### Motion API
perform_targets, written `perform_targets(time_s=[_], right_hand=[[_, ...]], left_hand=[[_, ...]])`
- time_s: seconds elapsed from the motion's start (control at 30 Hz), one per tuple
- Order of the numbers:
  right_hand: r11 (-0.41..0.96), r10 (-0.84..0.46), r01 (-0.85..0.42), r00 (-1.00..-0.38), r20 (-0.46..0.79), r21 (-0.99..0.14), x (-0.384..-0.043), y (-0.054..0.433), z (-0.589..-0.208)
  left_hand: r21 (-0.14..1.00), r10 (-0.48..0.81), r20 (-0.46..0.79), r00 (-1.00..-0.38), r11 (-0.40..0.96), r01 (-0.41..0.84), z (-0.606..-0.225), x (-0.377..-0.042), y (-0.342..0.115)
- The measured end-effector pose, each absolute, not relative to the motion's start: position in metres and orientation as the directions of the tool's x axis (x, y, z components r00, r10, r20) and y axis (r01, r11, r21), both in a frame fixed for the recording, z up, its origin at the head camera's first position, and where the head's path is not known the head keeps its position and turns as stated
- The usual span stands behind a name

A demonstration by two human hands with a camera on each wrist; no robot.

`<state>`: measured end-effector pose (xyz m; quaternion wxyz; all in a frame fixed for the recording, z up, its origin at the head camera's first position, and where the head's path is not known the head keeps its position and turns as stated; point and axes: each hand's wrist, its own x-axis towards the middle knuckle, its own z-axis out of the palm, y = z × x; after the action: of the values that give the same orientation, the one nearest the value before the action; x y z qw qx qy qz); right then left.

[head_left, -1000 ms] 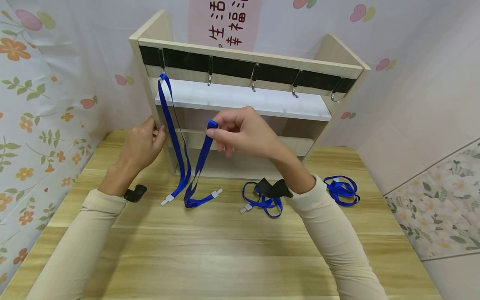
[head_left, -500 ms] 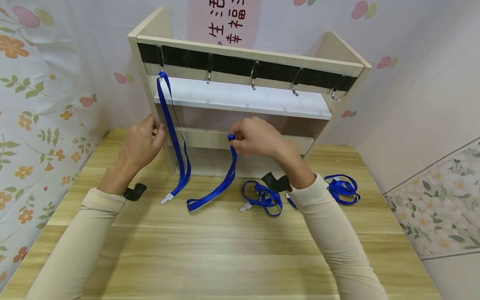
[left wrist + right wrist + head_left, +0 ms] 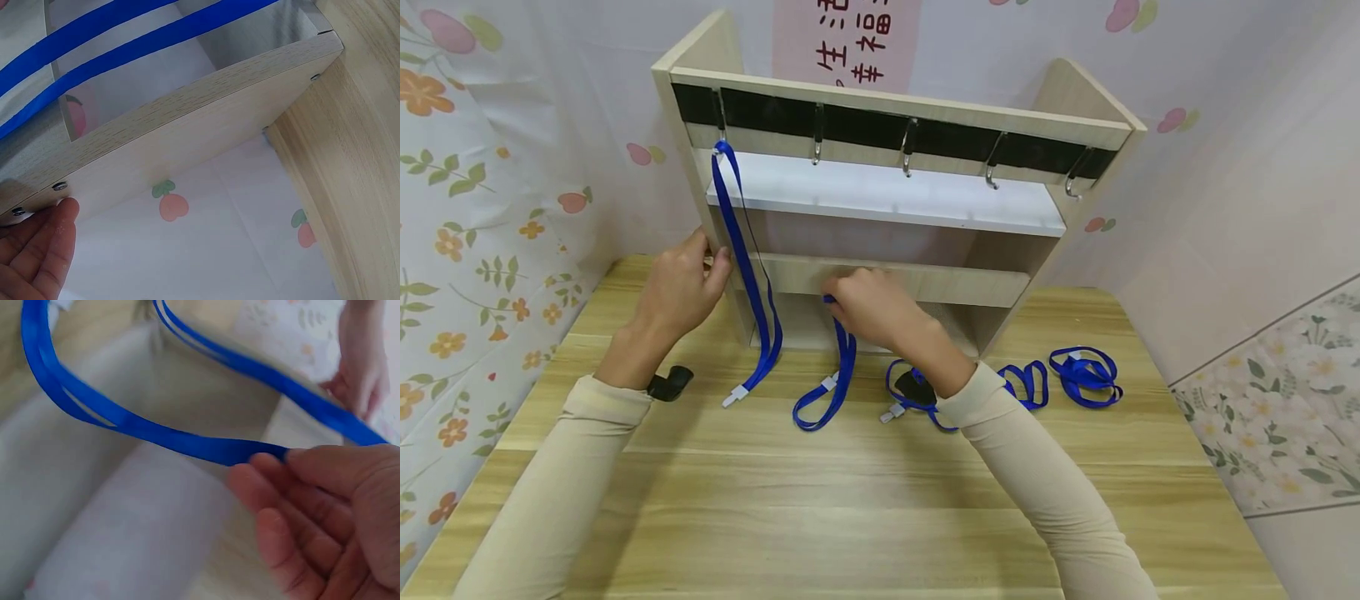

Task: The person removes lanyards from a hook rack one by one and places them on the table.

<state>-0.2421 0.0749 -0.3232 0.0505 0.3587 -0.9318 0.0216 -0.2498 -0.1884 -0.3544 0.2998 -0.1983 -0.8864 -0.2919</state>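
Observation:
A pale wooden rack (image 3: 895, 104) carries a black strip with several metal hooks. On its leftmost hook hangs a blue lanyard (image 3: 739, 242), its white clip (image 3: 735, 396) down at the table. My left hand (image 3: 679, 287) holds the rack's left side panel; in the left wrist view, fingertips (image 3: 65, 215) lie on the panel's outer face. My right hand (image 3: 880, 310) pinches the folded top of another blue lanyard (image 3: 846, 358) between thumb and fingers, in front of the lower crossboard. That lanyard's lower loop and white clip (image 3: 830, 382) are at the table.
Coiled blue lanyards lie on the wooden table (image 3: 820, 508): one (image 3: 895, 412) partly under my right wrist, another (image 3: 1036, 385) partly behind the sleeve, a third (image 3: 1086, 379) at the right. The second hook (image 3: 817, 150) is bare. A white shelf (image 3: 880, 192) crosses the rack.
My right hand first moved right and down with the lanyard, then left and lower, to in front of the crossboard. The left hand has kept its place on the side panel.

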Motion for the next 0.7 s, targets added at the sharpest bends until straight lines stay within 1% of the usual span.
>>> perform_targets(time_s=[0.1, 0.2, 0.33, 0.4, 0.47, 0.53, 0.63, 0.7], right_hand=[[0.693, -0.705, -0.714, -0.7, 0.115, -0.098, -0.239, 0.069, -0.334], [0.64, -0.734, -0.732, -0.672, 0.097, -0.236, -0.235, 0.064, -0.346], [0.576, -0.755, -0.683, -0.655, 0.028, -0.45, -0.233, 0.059, -0.366], [0.533, -0.772, -0.613, -0.635, -0.038, -0.583, -0.234, 0.06, -0.377], [0.494, -0.79, -0.498, -0.599, -0.129, -0.713, -0.234, 0.063, -0.388], [0.47, -0.806, -0.376, -0.551, -0.216, -0.798, -0.236, 0.067, -0.397], [0.474, -0.815, -0.221, -0.475, -0.331, -0.852, -0.239, 0.077, -0.408], [0.504, -0.802, -0.164, -0.454, -0.389, -0.848, -0.241, 0.084, -0.412]], left_hand=[[0.4, 0.177, 0.644, -0.744, 0.751, 0.525, -0.354, -0.25, -0.188], [0.4, 0.176, 0.643, -0.745, 0.753, 0.522, -0.354, -0.25, -0.188], [0.404, 0.175, 0.642, -0.747, 0.75, 0.524, -0.354, -0.25, -0.188], [0.405, 0.175, 0.641, -0.747, 0.75, 0.523, -0.354, -0.251, -0.189], [0.4, 0.176, 0.641, -0.747, 0.754, 0.521, -0.354, -0.251, -0.189], [0.396, 0.178, 0.641, -0.747, 0.757, 0.52, -0.355, -0.252, -0.189], [0.393, 0.181, 0.64, -0.747, 0.759, 0.52, -0.356, -0.252, -0.189], [0.393, 0.181, 0.639, -0.747, 0.759, 0.52, -0.356, -0.253, -0.189]])
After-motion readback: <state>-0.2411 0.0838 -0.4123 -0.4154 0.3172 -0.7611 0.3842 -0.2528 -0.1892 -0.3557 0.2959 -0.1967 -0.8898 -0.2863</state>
